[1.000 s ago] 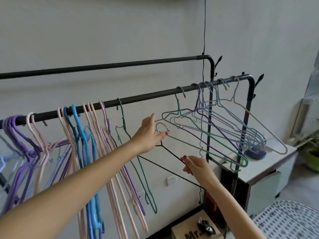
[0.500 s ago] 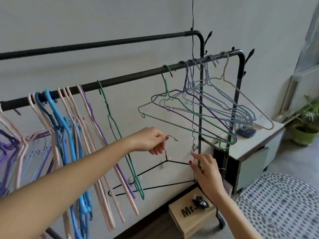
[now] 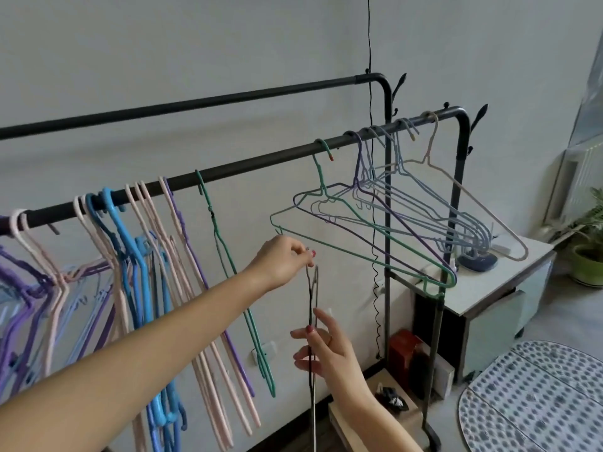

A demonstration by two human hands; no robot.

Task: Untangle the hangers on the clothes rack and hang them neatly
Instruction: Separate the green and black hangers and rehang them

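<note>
Black wire hanger, pinched at its hook by the left hand and hung edge-on below the front rail of the clothes rack, clear of it. Right hand lower down, fingers spread and loosely curled around the dark wire, contact hard to tell. On the rail: pink, blue and purple hangers bunched at left, one green hanger alone mid-rail, a fanned cluster of wire hangers at right over the white tabletop.
</note>
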